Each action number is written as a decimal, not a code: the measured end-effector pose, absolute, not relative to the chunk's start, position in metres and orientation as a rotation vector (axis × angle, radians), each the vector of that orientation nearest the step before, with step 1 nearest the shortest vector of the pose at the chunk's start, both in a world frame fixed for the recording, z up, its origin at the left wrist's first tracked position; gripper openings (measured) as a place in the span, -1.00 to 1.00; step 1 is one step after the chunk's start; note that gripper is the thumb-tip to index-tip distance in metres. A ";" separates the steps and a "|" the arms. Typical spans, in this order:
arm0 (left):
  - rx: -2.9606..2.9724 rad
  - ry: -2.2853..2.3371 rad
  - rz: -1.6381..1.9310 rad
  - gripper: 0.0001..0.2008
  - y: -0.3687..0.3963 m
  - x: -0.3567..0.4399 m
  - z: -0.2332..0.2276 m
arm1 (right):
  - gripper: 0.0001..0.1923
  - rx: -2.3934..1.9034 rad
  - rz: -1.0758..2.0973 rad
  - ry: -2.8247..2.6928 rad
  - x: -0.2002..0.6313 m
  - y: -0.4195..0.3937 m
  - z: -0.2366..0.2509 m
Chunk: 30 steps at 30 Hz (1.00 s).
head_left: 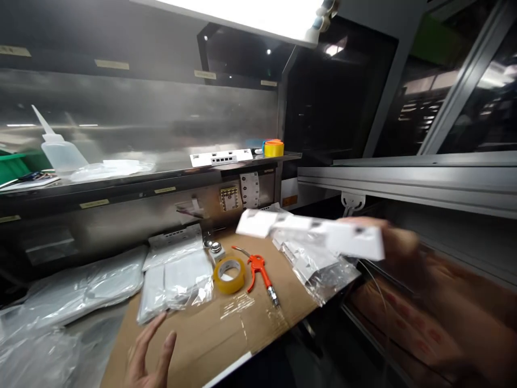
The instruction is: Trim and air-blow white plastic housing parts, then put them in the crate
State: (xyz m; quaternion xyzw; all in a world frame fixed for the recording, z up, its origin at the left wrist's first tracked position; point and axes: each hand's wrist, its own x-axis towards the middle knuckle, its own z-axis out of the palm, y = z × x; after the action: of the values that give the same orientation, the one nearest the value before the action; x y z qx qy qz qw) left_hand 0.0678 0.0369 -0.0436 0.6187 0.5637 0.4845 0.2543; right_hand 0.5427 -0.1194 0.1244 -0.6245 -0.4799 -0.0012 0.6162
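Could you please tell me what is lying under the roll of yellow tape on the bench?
The roll of yellow tape lies flat on a sheet of brown cardboard. Cardboard shows through its centre hole. What lies beneath the cardboard is covered.

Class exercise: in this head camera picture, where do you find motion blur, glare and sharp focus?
Head view: the right hand and the white panel it holds are smeared by motion blur; the lamp overhead burns out to white glare; the tape roll and orange air gun on the cardboard look sharp.
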 end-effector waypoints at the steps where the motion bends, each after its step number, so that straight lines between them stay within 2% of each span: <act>1: 1.584 1.416 1.344 -0.37 0.037 0.073 -0.029 | -0.83 -1.442 0.086 -1.193 0.515 -0.100 0.105; 3: 1.472 1.117 1.475 -0.26 0.034 0.079 -0.003 | -0.78 -1.360 0.239 -1.451 0.460 -0.065 0.069; 6: 1.383 0.954 1.512 -0.22 0.030 0.072 0.021 | -0.71 -1.080 0.230 -1.761 0.394 -0.028 0.027; 12: 1.349 0.974 1.771 -0.22 0.011 0.035 0.023 | -0.61 -0.838 0.232 -1.700 0.323 -0.006 -0.015; 19: 1.408 1.161 1.781 -0.21 -0.010 0.030 0.025 | -0.64 -0.877 0.419 -1.553 0.296 -0.017 -0.030; 30: 1.294 0.967 1.836 -0.19 -0.012 0.036 0.011 | -0.70 -0.979 0.531 -1.409 0.303 -0.028 -0.044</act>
State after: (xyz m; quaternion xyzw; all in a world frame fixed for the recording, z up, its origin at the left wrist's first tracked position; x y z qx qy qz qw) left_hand 0.0361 -0.0120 0.0107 0.4974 0.3716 0.7059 0.3409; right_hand 0.3026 -0.0281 -0.0443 -0.4264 -0.6135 0.2313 0.6231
